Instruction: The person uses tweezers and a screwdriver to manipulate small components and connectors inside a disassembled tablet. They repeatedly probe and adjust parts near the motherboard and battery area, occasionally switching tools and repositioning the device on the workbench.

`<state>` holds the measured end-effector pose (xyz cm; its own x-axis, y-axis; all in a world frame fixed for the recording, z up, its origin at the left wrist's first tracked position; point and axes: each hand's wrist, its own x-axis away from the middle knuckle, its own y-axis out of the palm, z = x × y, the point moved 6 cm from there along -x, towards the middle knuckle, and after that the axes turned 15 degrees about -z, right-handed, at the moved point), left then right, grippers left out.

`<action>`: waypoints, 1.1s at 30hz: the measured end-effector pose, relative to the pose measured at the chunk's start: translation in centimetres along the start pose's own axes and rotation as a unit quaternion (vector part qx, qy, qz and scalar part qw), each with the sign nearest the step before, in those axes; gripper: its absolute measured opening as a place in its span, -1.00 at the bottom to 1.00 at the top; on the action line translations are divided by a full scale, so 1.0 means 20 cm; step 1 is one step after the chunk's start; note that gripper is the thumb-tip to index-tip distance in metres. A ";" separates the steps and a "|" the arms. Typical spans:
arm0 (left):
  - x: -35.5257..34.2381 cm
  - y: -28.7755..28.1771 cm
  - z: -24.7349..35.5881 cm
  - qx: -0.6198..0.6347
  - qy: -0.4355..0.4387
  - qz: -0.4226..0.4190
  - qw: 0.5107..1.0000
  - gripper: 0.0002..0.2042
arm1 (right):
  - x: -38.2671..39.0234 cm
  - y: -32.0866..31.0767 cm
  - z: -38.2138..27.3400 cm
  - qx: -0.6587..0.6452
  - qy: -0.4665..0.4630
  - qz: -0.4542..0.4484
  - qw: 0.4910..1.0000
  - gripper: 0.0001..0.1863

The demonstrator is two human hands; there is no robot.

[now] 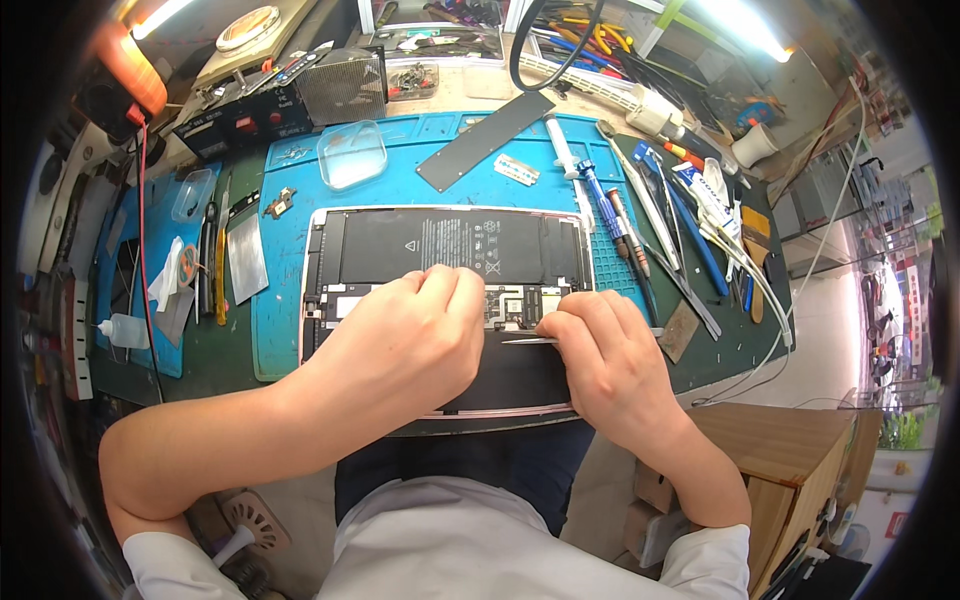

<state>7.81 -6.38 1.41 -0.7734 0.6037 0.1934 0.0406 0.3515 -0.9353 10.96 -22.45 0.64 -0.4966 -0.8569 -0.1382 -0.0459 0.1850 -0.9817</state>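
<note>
An opened laptop [330, 235] lies on the blue mat in front of me, its inside facing up. A black battery [385, 245] fills its far part, and a strip of circuit board [515, 305] crosses the middle. Above that board, my left hand [415, 335] is closed in a pinch; its fingertips are turned away, so whatever they hold is hidden. Close to the board's right end, my right hand [605, 360] grips a slim pointed metal tool [528, 341] between thumb and fingers. The tool's tip points left over the black near part of the laptop.
Beyond the laptop are a clear plastic box [352, 155], a dark flat panel [485, 140] and a blade packet [517, 169]. Screwdrivers [612, 210], a syringe [562, 148] and white cables [735, 245] crowd the right. At left lie a silver plate [246, 260] and a small bottle [124, 330].
</note>
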 end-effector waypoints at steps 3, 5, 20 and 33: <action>0.01 -0.01 -0.02 0.076 -0.003 -0.010 0.997 -0.63 | 0.02 -0.02 0.02 -0.004 0.019 0.028 0.999 -0.75; 0.03 -0.02 -0.02 0.158 -0.014 -0.005 0.987 -0.53 | 0.07 -0.05 0.07 -0.037 0.061 0.074 0.995 -0.72; 0.03 0.06 0.00 0.261 0.019 0.092 0.961 -0.39 | 0.12 -0.06 0.12 -0.137 0.064 0.060 0.987 -0.54; -0.10 0.04 0.05 0.313 0.067 0.067 0.945 -0.25 | 0.10 0.01 0.11 -0.078 0.032 0.035 0.996 -0.57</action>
<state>8.76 -8.04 0.01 -0.6988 0.7131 0.0566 -0.2823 -0.2022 -0.9378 11.79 -25.17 -0.07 -0.5576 -0.8077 -0.1916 -0.1406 0.3193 -0.9371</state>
